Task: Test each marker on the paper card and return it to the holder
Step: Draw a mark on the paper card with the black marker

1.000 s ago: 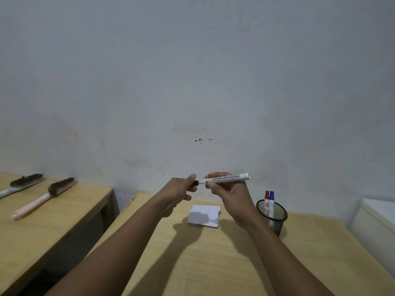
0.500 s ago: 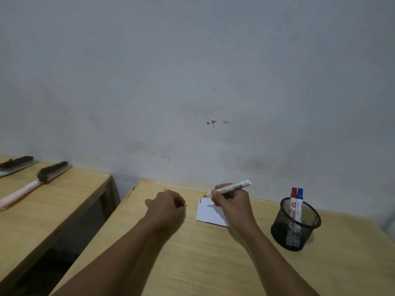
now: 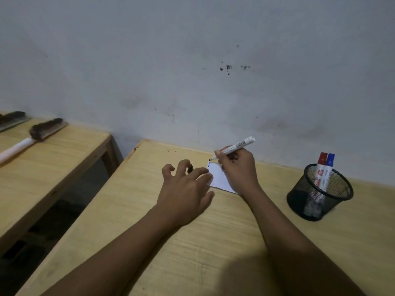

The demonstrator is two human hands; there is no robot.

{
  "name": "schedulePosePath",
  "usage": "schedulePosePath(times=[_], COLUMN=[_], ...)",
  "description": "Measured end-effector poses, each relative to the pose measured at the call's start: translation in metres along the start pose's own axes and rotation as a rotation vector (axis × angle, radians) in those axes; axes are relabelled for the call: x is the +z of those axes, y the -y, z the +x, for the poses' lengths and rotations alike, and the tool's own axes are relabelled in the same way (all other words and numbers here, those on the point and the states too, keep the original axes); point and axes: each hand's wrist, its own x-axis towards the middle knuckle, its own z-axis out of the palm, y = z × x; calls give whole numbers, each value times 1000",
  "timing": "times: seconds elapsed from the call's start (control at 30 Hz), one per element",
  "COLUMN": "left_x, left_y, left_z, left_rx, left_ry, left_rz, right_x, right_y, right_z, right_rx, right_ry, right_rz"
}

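Surface [image 3: 213,242]: wooden, carries the card, the holder and both hands; a second one stands to the left with two brushes [image 3: 46,129].
Holder [image 3: 299,199]: black mesh cup, upright, well to the right of the card; a red-capped and a blue-capped marker stand in it.
Right hand [image 3: 239,169]: clamped on the marker in a writing grip, resting over the card's right part.
Left hand [image 3: 183,186]: a second ago raised at the marker's end, half a second ago a fist on the wood; now fingers spread and curled, pinning the card's left edge, a small dark thing, probably the cap, under them.
Card [image 3: 220,178]: white, flat, between the hands, a short dark stroke at its far left corner.
Marker [image 3: 234,147]: white, uncapped; long axis slanted, tail up and right, tip down-left on the card's corner.
Meaning: the test stroke looks under way; capping and return remain.
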Motion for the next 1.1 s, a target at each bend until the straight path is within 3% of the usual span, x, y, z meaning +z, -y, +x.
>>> schedulePosePath(times=[0.63,1.1], left_x=[8,7], left_y=[1,0], left_z=[-11,-10], left_rx=[36,31], left_ry=[284,306], left_rz=[-30,-34], right_x=[9,10], right_y=[-13,-14], right_z=[1,3], right_rx=[-11,-23], right_ry=[-22,-12], right_rz=[-103,-181])
